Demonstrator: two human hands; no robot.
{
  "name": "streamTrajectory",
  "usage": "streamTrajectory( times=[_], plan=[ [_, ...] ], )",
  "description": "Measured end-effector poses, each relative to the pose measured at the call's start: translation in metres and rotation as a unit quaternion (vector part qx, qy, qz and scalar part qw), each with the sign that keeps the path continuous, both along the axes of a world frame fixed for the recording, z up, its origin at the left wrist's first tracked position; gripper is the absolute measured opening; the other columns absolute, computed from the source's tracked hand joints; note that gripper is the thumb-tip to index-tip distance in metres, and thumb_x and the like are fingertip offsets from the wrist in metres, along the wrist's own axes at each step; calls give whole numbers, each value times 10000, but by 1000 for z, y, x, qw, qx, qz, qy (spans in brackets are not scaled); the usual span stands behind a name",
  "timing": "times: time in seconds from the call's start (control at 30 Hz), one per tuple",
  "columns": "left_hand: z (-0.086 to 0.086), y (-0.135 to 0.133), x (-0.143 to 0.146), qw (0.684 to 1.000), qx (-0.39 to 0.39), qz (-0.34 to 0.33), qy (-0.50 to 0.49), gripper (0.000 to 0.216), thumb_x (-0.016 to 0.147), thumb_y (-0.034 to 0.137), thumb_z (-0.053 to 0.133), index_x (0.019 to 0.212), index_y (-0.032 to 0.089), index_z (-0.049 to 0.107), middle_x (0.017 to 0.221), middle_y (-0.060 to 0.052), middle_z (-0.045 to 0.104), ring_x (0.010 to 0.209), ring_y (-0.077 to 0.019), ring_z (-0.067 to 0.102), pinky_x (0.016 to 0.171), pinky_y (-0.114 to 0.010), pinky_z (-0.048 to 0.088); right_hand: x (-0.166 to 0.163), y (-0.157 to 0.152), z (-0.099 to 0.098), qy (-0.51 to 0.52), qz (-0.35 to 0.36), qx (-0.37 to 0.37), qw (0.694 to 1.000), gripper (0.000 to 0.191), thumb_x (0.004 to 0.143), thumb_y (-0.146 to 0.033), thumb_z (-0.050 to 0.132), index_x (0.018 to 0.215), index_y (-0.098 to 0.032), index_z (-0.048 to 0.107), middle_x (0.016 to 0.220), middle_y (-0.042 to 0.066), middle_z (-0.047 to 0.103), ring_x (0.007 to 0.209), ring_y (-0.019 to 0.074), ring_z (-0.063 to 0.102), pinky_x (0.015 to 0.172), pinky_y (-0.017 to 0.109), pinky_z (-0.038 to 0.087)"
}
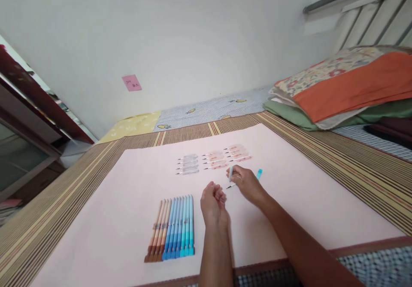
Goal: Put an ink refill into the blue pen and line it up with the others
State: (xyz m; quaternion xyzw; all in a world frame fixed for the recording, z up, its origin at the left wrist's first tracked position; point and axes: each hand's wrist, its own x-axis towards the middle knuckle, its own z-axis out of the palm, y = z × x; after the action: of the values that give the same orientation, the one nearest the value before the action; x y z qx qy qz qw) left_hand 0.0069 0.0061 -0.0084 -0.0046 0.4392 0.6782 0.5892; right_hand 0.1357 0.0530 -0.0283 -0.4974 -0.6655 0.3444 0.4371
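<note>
My right hand pinches a pale blue pen piece between thumb and fingers, over the pale pink sheet. A thin dark-tipped pen refill shows just under these fingers; whether the hand grips it I cannot tell. Behind this hand a turquoise pen end sticks out. Close by on the left, my left hand is turned palm up with curled fingers, and anything inside them is hidden. Several pens, brown-orange and blue to turquoise, lie side by side to the left of my left forearm.
Beyond my hands, several clear refills and several reddish refills lie in grouped rows. A striped mat lies under the sheet. Folded bedding is piled at the far right, and a wall with a pink note rises behind.
</note>
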Motion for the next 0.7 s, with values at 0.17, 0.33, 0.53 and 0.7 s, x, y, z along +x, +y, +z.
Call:
streamTrajectory(
  times=[0.17, 0.33, 0.53, 0.7],
  plan=[
    [-4, 0, 2, 1000, 15, -3, 17, 167, 736, 106, 637, 902, 114, 622, 668, -36, 613, 479, -65, 504, 449, -156, 391, 6, 2, 0, -5, -20, 14, 1000, 151, 811, -238, 518, 878, -202, 649, 817, 21, 697, 811, 197, 643, 748, 302, 486],
    [-3, 1, 2, 999, 28, 8, 44, 194, 689, 109, 663, 875, 130, 611, 668, -23, 600, 475, -66, 486, 442, -165, 354, 10, 3, 8, 101, -50, 13, 994, 216, 818, -289, 553, 976, -177, 649, 906, 47, 703, 826, 194, 638, 731, 291, 493],
    [5, -3, 7, 988, 62, -24, 142, 336, 709, 217, 764, 1015, 132, 652, 805, -49, 654, 591, -90, 571, 510, -191, 391, 4, -16, 26, 12, 10, 58, 998, 227, 892, -288, 525, 1010, -189, 692, 944, 50, 672, 856, 190, 599, 767, 301, 469],
    [8, -4, 7, 981, 85, -71, 157, 305, 785, 300, 748, 1038, 132, 717, 965, -116, 708, 840, -181, 673, 702, -259, 499, -19, -36, 37, -22, 153, 46, 987, 188, 906, -215, 517, 909, -216, 705, 895, 33, 669, 837, 173, 607, 756, 279, 470]
  ],
)
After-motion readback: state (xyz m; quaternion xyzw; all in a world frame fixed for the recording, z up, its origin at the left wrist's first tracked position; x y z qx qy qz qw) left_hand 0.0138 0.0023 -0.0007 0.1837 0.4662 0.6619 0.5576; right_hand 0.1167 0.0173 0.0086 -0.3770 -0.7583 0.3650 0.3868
